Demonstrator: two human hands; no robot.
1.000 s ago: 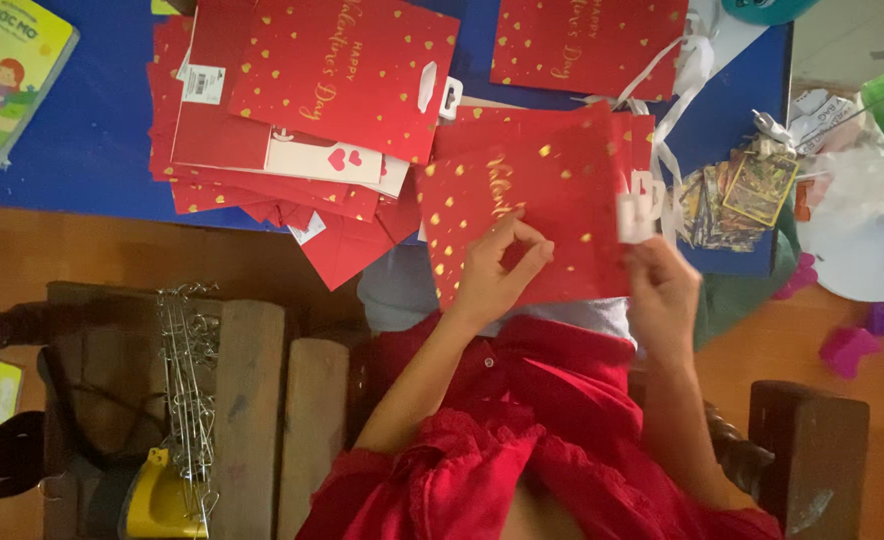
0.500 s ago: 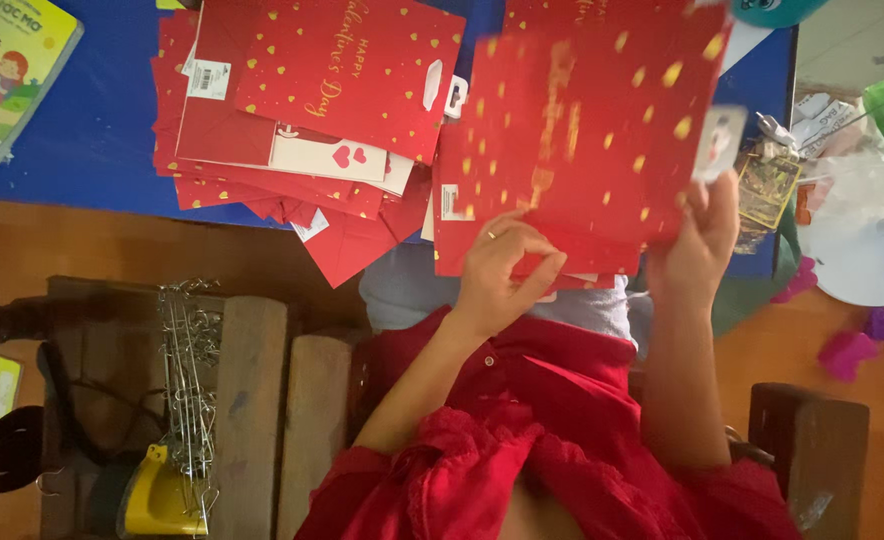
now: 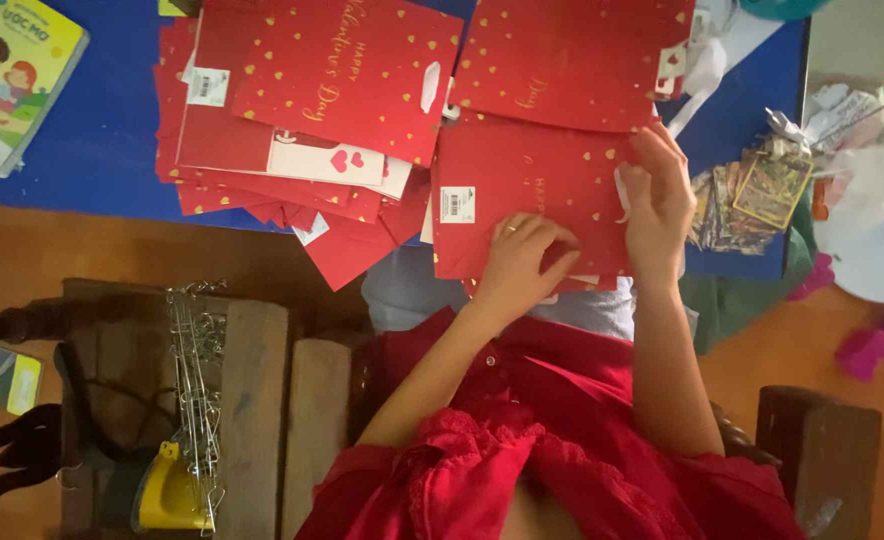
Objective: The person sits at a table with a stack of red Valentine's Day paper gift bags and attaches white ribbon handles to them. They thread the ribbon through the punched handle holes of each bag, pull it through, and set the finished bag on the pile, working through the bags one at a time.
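A flat red paper bag with gold hearts and a white barcode sticker lies on the near edge of the blue table, on top of other red bags. My left hand, a ring on one finger, pinches the bag's near edge with bent fingers. Gripping its right edge by a white handle is my right hand. Another red bag lies just beyond, partly under my right fingertips.
A fanned stack of red bags fills the table's left middle. A children's book lies far left. Picture cards and clear plastic wrap sit right. Wooden furniture with a metal chain stands lower left.
The red bag was raised and turned over by my right hand half a second ago. It now lies flat on the table edge with both hands on it.
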